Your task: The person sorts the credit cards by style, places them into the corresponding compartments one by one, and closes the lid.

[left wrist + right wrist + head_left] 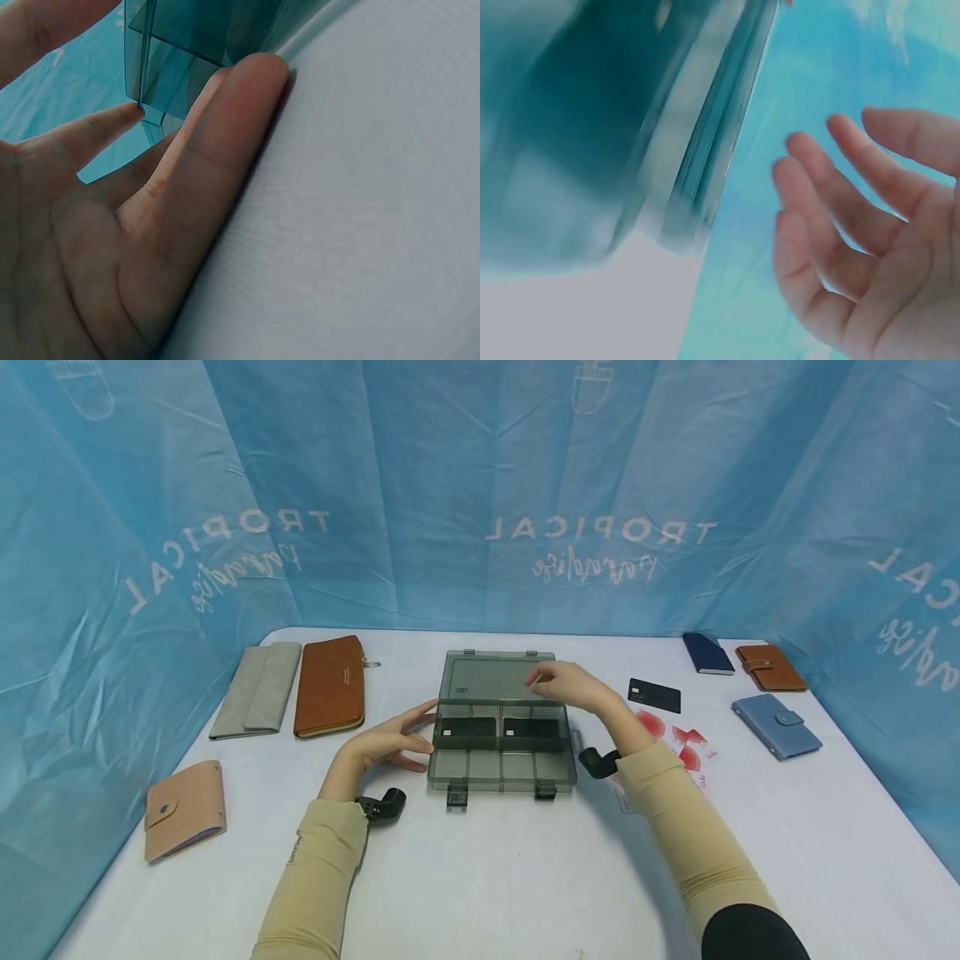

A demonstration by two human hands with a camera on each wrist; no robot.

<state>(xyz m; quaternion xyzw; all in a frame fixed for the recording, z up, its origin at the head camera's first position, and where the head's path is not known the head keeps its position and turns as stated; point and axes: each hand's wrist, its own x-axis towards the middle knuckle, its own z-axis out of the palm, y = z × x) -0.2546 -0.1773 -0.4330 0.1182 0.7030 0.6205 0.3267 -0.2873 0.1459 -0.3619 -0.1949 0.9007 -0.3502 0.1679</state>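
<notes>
A translucent grey-green compartment box (pixel 501 768) lies on the table with its lid (pixel 487 678) swung back. Two black cards lie side by side inside it, a left card (pixel 467 728) and a right card (pixel 531 729). Against the box's left side rests my left hand (pixel 384 743), its fingers spread and fairly straight; the left wrist view shows fingertips at the box wall. My right hand (pixel 573 687) hovers at the lid's right part. In the right wrist view, its fingers (pixel 817 180) curve loosely, apart from the thumb, with nothing between them.
Right of the box lie a black card (pixel 655 695), red-printed clear sheets (pixel 688 758), a navy booklet (pixel 707 654), a brown wallet (pixel 771 667) and a blue wallet (pixel 777 727). On the left are a grey wallet (pixel 257 689), a brown zip wallet (pixel 330 687) and a tan card holder (pixel 184 810).
</notes>
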